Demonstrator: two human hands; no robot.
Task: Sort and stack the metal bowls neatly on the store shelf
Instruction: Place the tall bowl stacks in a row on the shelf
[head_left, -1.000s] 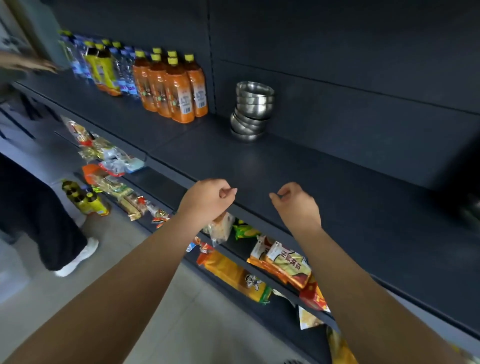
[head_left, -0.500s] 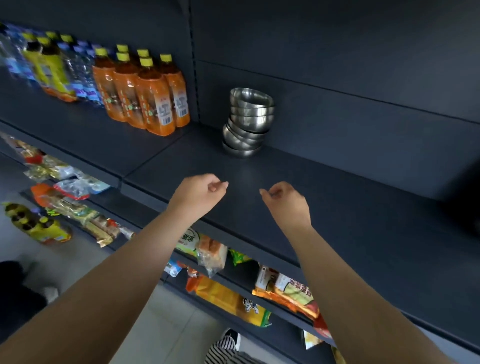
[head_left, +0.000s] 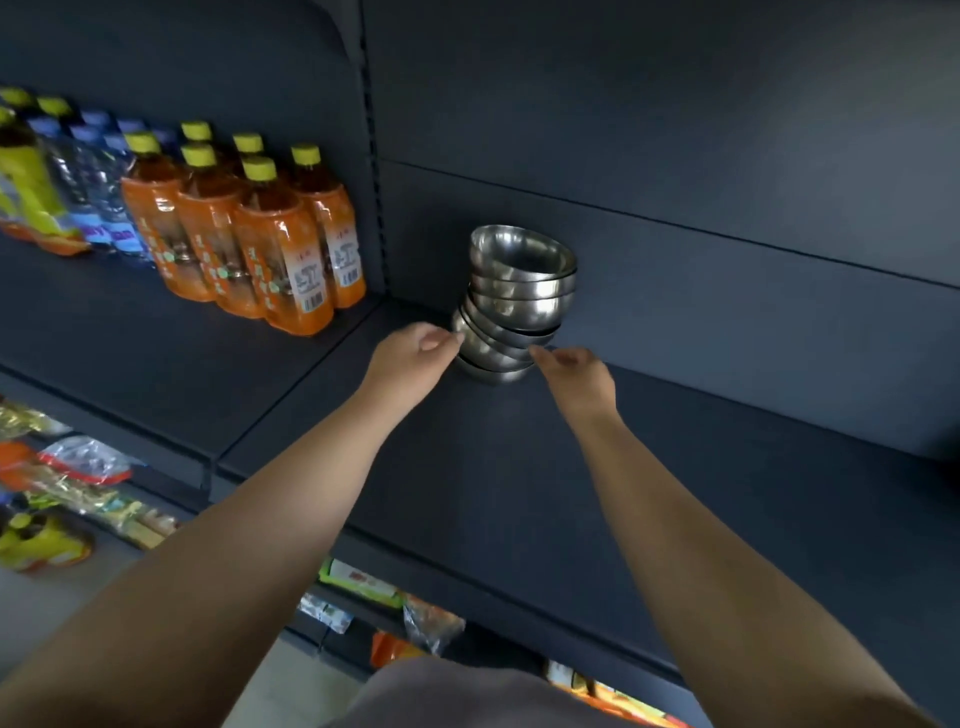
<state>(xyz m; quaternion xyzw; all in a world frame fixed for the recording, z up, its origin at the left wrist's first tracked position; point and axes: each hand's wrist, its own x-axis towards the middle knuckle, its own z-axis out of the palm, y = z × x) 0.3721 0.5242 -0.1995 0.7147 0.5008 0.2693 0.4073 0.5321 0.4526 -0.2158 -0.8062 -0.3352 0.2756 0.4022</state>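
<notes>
Head view, from the left edge of the frame: clear water bottles (head_left: 98, 192) and one yellow-labelled bottle (head_left: 26, 176) stand at the upper left on the dark shelf (head_left: 519, 493). Just right of them is a cluster of orange drinks (head_left: 280, 260) with yellow caps, set close together and upright, ending at the slotted upright post (head_left: 376, 208) that splits the back panel. Below the shelf, at lower left, snack packets (head_left: 83, 462) lie on a lower tier, and more packets (head_left: 363, 582) show under the shelf's front edge at bottom centre.

My left hand (head_left: 410, 361) comes in from the lower left and sits just left of the bowls (head_left: 517, 301), fingers loosely curled, thumb and fingertip reaching the rim of one of the lower bowls. I cannot tell whether I am actually pinching that rim or only touching it.

At centre frame the bowls stand against the back panel as an uneven pile. The lower ones are tilted and slipped to the left, while the top few sit more level, the uppermost showing its open mouth.

My right hand (head_left: 576, 376) comes in from the lower right and sits at the pile's lower right, fingers loosely curled, a fingertip at the edge of a low bowl. It holds nothing that I can see.
</notes>
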